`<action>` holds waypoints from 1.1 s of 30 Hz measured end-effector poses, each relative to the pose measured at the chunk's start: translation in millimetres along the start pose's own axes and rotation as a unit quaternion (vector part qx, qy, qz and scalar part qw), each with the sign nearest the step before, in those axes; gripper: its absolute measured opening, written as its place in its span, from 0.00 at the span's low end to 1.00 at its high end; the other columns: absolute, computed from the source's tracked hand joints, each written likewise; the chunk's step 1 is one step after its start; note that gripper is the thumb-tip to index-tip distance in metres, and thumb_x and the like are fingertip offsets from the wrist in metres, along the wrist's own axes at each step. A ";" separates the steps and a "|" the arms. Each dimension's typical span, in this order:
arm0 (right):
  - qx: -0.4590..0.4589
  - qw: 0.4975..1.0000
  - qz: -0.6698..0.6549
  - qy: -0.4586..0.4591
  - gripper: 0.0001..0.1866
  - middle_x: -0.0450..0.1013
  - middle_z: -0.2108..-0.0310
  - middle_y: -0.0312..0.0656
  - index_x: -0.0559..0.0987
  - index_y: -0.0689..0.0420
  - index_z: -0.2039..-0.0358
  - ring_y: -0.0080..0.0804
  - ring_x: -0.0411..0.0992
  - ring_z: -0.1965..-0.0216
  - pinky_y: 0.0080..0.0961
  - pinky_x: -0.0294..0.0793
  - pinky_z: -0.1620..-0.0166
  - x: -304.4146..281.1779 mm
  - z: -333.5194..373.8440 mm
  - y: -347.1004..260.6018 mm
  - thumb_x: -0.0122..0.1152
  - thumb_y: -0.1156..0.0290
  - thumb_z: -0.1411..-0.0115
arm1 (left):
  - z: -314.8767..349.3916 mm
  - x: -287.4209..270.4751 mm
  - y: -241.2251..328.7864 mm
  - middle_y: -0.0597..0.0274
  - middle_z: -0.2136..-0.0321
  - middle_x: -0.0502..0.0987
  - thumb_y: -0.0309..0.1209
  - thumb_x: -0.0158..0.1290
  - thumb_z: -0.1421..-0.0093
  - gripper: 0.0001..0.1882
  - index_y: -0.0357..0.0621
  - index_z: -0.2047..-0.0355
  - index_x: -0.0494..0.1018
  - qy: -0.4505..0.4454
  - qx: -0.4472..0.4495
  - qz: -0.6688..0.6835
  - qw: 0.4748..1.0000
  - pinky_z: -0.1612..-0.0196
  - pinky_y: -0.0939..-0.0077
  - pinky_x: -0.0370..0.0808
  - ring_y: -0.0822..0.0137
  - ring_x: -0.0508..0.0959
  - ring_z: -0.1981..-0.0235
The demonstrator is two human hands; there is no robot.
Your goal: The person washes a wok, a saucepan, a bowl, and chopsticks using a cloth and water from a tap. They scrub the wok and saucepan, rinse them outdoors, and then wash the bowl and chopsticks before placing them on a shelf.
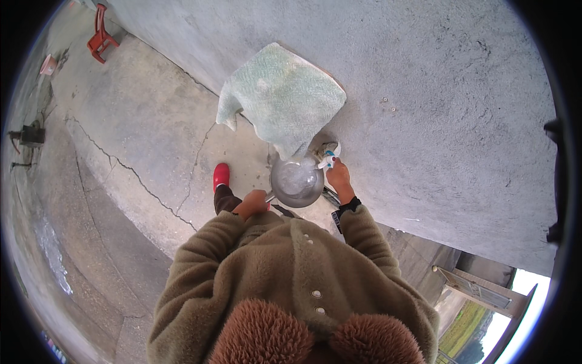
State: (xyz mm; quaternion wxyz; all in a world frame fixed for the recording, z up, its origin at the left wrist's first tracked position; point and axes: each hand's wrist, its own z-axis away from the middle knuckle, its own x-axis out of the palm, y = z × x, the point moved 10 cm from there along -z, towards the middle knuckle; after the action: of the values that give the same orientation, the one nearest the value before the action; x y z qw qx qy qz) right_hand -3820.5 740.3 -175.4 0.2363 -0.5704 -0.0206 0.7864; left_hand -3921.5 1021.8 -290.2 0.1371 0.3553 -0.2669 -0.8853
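My left hand [252,204] is closed round the handle of a round metal pan [297,199], held out in front of my body. Clear water [296,177] seems to lie in it, with bright glints. At the pan's right rim my right hand [340,176] grips a small white and blue object [329,160] whose kind I cannot make out. Just beyond the pan a pale green towel [285,91] hangs by the wall, its lower corner near the pan's far rim.
A rough grey wall [436,109] rises on the right. Cracked concrete floor [151,139] spreads to the left, where my red shoe [222,175] shows. Farther off stand a red chair [100,37] and a pinkish bucket [48,65]. A gate-like frame [476,288] is at lower right.
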 end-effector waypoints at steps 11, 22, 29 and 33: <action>-0.029 0.999 -0.005 0.015 0.22 0.73 0.62 0.61 0.67 0.64 0.51 0.55 0.72 0.58 0.43 0.71 0.55 -1.4 -2.8 -1.2 0.49 0.74 0.48 | -0.3 -1.4 2.8 0.42 0.66 0.76 0.33 0.51 0.54 0.13 0.39 0.69 0.74 0.011 0.021 0.017 1.000 0.57 0.55 0.71 0.43 0.75 0.61; -0.045 0.998 0.005 0.040 0.21 0.73 0.67 0.62 0.68 0.65 0.52 0.57 0.73 0.63 0.46 0.71 0.60 -2.9 -5.9 1.7 0.50 0.75 0.49 | -1.8 -1.6 7.7 0.42 0.64 0.76 0.35 0.50 0.52 0.14 0.39 0.67 0.74 -0.004 0.013 0.002 1.000 0.56 0.56 0.71 0.44 0.75 0.59; -0.034 0.999 -0.006 0.007 0.21 0.73 0.62 0.59 0.67 0.62 0.51 0.54 0.72 0.57 0.43 0.70 0.55 -5.7 -0.8 -3.9 0.47 0.74 0.47 | -4.3 -2.1 9.7 0.43 0.64 0.76 0.33 0.51 0.52 0.13 0.40 0.67 0.74 -0.002 0.024 -0.005 1.000 0.56 0.55 0.71 0.44 0.75 0.59; -0.011 1.000 0.000 0.004 0.20 0.73 0.61 0.58 0.67 0.62 0.51 0.54 0.72 0.57 0.43 0.70 0.55 -6.6 -0.7 -1.9 0.48 0.72 0.46 | -6.7 -2.4 11.1 0.42 0.65 0.76 0.32 0.53 0.55 0.14 0.39 0.67 0.74 -0.006 0.018 0.008 1.000 0.56 0.55 0.71 0.44 0.75 0.59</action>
State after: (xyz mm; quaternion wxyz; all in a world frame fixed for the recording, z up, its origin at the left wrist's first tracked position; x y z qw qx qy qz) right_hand -3817.6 739.2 -169.2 0.2299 -0.5759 -0.0279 0.7840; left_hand -3914.5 1011.3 -286.6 0.1359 0.3498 -0.2862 -0.8816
